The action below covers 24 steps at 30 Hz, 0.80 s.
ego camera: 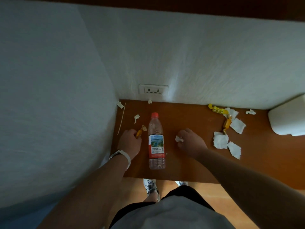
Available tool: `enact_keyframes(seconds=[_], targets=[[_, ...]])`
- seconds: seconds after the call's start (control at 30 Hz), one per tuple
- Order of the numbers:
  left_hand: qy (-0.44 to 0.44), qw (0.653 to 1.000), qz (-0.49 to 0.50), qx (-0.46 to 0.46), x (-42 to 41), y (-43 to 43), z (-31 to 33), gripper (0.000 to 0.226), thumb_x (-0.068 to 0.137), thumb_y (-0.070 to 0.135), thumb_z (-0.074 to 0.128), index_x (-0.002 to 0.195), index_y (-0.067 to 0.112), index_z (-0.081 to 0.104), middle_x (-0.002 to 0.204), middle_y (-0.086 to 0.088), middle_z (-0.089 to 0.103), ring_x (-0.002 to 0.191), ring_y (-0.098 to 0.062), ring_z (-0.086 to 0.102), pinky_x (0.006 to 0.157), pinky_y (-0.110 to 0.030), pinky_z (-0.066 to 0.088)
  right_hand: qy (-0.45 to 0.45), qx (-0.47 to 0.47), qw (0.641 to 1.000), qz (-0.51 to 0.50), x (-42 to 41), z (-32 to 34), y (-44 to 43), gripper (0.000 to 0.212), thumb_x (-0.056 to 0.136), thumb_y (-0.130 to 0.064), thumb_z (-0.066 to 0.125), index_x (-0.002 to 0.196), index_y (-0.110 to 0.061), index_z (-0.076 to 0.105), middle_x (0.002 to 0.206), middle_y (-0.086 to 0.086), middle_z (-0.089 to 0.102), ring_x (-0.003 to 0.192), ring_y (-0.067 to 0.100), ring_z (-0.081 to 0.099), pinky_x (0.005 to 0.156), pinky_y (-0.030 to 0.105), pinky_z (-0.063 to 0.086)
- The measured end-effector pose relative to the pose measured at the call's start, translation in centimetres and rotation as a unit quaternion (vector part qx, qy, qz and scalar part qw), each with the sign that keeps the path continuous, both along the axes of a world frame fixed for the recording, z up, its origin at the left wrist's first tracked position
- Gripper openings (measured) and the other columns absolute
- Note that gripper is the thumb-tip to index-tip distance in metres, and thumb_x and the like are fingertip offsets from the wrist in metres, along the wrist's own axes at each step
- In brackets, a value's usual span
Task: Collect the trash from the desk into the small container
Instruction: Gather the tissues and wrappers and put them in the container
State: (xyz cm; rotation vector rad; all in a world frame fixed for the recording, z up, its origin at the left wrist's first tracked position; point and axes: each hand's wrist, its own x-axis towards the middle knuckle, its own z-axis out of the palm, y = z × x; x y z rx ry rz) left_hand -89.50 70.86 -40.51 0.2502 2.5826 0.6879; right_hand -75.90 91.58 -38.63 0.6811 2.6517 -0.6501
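My left hand is closed on an orange candy wrapper at the left of the wooden desk. My right hand is closed on a small crumpled tissue. Between the hands an empty plastic bottle with a red cap lies on the desk. A white container stands at the far right. Near it lie torn tissue pieces, a yellow wrapper and another orange wrapper. Small paper scraps and a thin wooden stick lie at the left.
White walls close the desk at the back and left, with a power socket just above the desk. More paper bits sit along the back edge and one near the container. My shoes show below the desk's front edge.
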Motion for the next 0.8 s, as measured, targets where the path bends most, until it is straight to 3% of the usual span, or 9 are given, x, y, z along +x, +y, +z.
enact_keyframes(seconds=[0.1,0.3,0.57,0.8], targets=[[0.005,0.999,0.006,0.042,0.0,0.3,1.2,0.013,0.096,0.027,0.059,0.083,0.025,0.06,0.089,0.001,0.057,0.075,-0.013,0.054,0.06,-0.027,0.042,0.023,0.001,1.0,-0.014,-0.3,1.2,0.2,0.029,0.089,-0.028,0.059,0.118,-0.023,0.057,0.11,-0.003,0.053,0.092,0.015,0.057,0.078,0.035,0.054],[0.029,0.991,-0.034,0.125,-0.2,2.7,5.0,0.007,0.097,0.028,0.058,0.102,0.024,0.062,0.095,0.006,0.054,0.075,0.0,0.046,0.058,-0.015,0.031,0.073,0.017,0.996,-0.044,-0.9,4.2,1.3,0.029,0.088,-0.027,0.062,0.116,-0.02,0.059,0.106,-0.002,0.052,0.088,0.016,0.056,0.071,0.035,0.053],[0.031,0.971,-0.121,0.206,0.6,8.5,9.1,0.003,0.096,0.03,0.061,0.094,0.031,0.06,0.092,0.01,0.064,0.082,-0.007,0.06,0.066,-0.024,0.048,0.151,0.022,0.984,-0.092,0.8,8.1,4.2,0.022,0.088,-0.029,0.062,0.107,-0.017,0.06,0.101,-0.003,0.054,0.089,0.017,0.057,0.07,0.037,0.05],[0.018,0.965,-0.173,0.198,4.3,16.0,11.0,0.012,0.098,0.033,0.056,0.094,0.025,0.063,0.083,0.007,0.063,0.07,-0.01,0.059,0.054,-0.02,0.04,0.166,0.027,0.975,-0.146,5.2,9.2,10.3,0.022,0.089,-0.033,0.059,0.107,-0.02,0.06,0.102,-0.007,0.055,0.088,0.014,0.054,0.069,0.03,0.043]])
